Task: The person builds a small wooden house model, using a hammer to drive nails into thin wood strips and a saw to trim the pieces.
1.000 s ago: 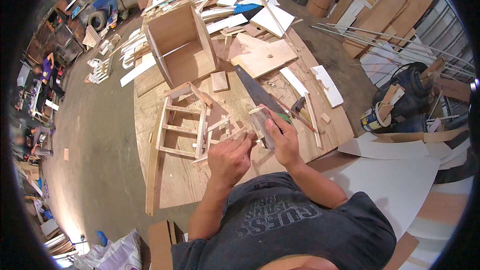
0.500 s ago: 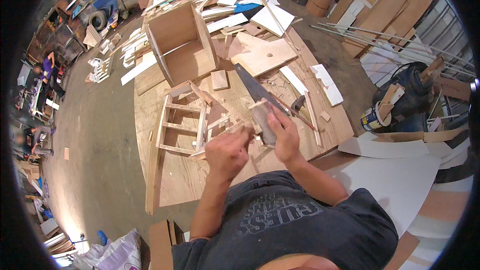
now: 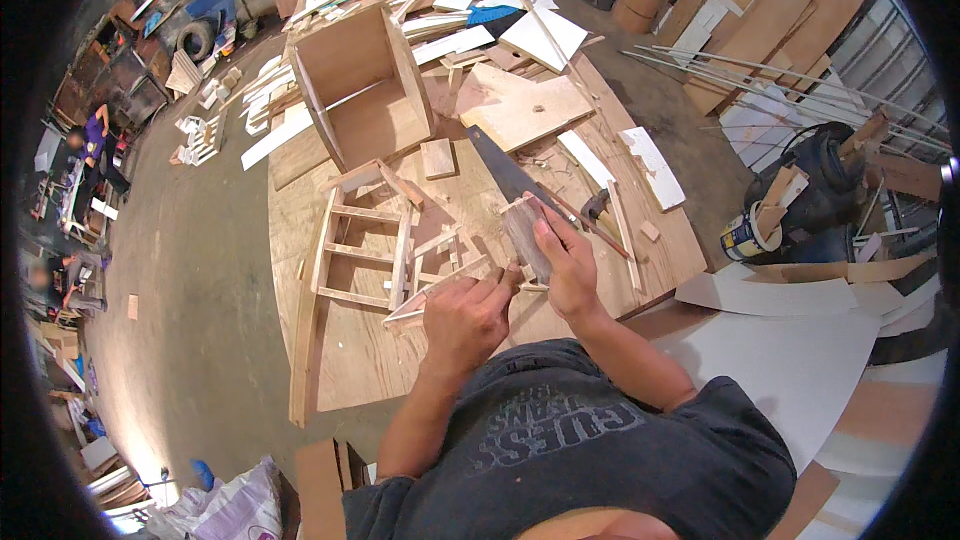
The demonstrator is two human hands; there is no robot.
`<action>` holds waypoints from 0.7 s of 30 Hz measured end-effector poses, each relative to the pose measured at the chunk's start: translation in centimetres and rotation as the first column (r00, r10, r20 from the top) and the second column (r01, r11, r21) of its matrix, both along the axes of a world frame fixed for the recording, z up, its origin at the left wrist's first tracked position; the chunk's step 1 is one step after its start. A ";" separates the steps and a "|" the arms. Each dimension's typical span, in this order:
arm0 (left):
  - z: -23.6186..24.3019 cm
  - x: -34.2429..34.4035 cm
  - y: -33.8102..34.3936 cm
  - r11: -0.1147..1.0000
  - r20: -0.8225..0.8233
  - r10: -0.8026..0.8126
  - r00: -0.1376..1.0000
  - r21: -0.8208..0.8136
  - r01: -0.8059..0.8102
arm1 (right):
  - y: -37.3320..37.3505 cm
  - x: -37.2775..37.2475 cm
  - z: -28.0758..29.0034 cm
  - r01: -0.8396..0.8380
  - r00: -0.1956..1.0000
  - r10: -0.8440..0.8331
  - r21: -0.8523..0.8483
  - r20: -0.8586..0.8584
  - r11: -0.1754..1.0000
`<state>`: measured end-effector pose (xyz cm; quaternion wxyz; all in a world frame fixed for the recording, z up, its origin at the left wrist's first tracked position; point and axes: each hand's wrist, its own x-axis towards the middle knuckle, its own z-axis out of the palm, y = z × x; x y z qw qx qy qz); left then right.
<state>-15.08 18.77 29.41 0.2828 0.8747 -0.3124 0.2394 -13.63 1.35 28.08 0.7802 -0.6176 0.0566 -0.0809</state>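
Note:
My right hand (image 3: 570, 275) is wrapped around a flat greyish-brown wooden block (image 3: 524, 238), its thumb lying along the face. Beside it, my left hand (image 3: 465, 318) is closed in a pinch, with a small wooden piece (image 3: 514, 276) showing at its fingertips close to the block's lower end. Under and left of that hand lies a thin wooden frame (image 3: 425, 302). A handsaw (image 3: 508, 172) lies just beyond the block, its near end hidden behind my right hand. The hammer (image 3: 596, 204) rests to the right of the saw.
A ladder-like wooden frame (image 3: 362, 252) and a large open plywood box (image 3: 368, 90) stand on the plywood worktable (image 3: 370, 380). Scrap boards (image 3: 545, 38) are piled at the far end. A bucket (image 3: 750, 235) is at the right. Two people (image 3: 98, 145) are far left.
My left hand has shifted slightly right and down, drawing its fingertips below the block's end. The block in my right hand has tilted a little and shows more of its face.

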 end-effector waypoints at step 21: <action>0.3 0.0 0.4 0.999 -0.109 -0.003 0.994 0.037 0.008 | 0.0 -1.5 1.2 0.000 1.000 -0.008 -0.292 -0.025 0.957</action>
